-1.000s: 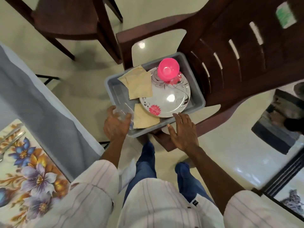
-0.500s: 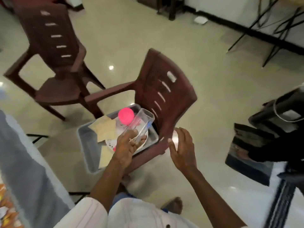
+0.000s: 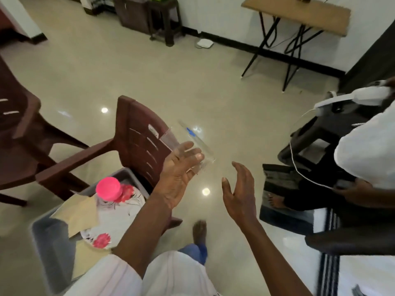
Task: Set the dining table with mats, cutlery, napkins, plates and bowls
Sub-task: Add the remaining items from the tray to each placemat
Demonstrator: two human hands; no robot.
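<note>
A clear tumbler [image 3: 188,146] is being held aloft by the left hand [image 3: 178,178], fingers [image 3: 192,155] wrapped round its base, long axis tilting up-left. The right hand [image 3: 239,197], empty and spread, is being kept just beside it.

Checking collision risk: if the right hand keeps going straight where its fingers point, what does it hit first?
The right hand is open, fingers pointing up and slightly left. First in that line looks like the clear container in the left hand's grip. Depth is unclear; it may pass beside it.
</note>
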